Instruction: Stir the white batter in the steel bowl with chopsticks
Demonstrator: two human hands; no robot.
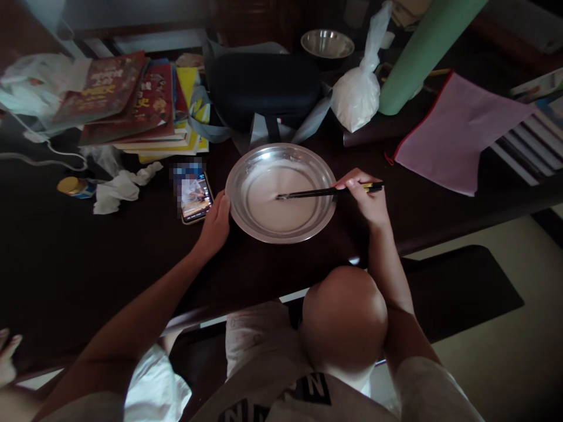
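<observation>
A wide metal bowl (281, 237) sits on the dark table in front of me, holding a pale, creamy liquid (268, 214). My left hand (215, 221) grips the bowl's left rim, the thumb near the edge and the other fingers mostly hidden. From the right, my right hand (366, 198) is closed around a pair of black chopsticks (308, 193) with gold marks near their upper ends. They slant over the right rim, and their tips dip into the liquid near the middle. Just left of my left hand lies a lit phone (193, 196).
Behind the bowl stand a black case (264, 88), a tied bag of white powder (357, 97) and a small metal bowl (328, 44). Books (127, 108), crumpled tissues (116, 190) and a small jar (75, 187) lie left. Another person's hand (7, 356) shows at the left edge.
</observation>
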